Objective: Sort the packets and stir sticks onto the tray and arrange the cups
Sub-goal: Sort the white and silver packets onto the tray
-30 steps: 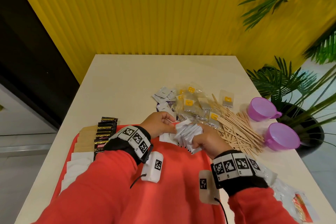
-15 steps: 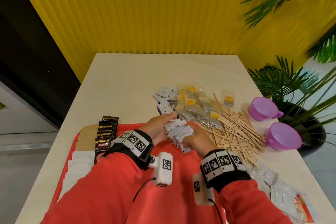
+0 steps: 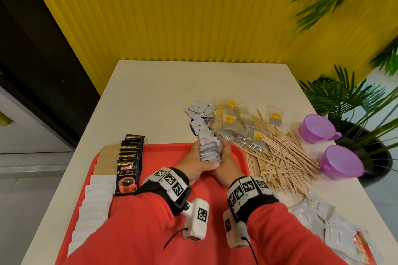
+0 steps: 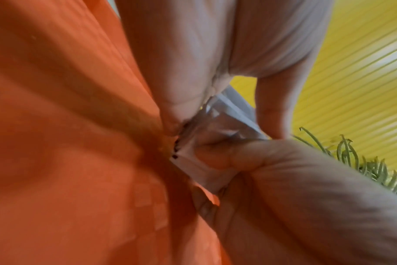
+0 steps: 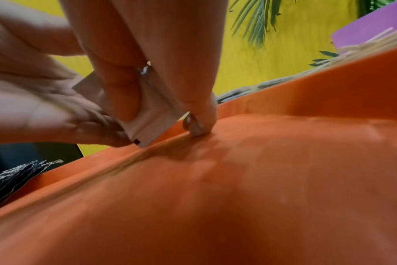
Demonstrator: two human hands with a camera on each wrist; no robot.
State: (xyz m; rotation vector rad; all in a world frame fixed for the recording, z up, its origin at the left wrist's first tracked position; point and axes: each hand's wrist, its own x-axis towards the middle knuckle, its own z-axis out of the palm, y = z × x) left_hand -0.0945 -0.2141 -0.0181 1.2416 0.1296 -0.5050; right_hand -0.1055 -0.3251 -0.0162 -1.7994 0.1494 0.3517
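Note:
Both hands squeeze a stack of white packets [image 3: 210, 153] between them, standing it on edge on the red tray [image 3: 163, 157] near its far rim. My left hand [image 3: 195, 160] grips the stack's left side, my right hand [image 3: 227, 160] its right side. In the left wrist view the stack [image 4: 193, 166] touches the tray [image 4: 68, 143]. The right wrist view shows the stack's lower corner [image 5: 152, 123] on the tray [image 5: 261, 179]. Wooden stir sticks [image 3: 284, 157] and two purple cups [image 3: 316, 128] [image 3: 340, 161] lie on the table to the right.
On the tray's left side lie rows of black coffee packets [image 3: 129, 157], brown packets [image 3: 107, 157] and white packets [image 3: 97, 200]. Tea bags [image 3: 237, 122] and white packets [image 3: 199, 109] lie beyond the tray. More white packets [image 3: 323, 221] sit at the near right. Plants stand off the right edge.
The loose, fanned bunch of white packets has been pressed into a tight stack. Both hands closed in on each other and shifted a little left, setting it down on the tray.

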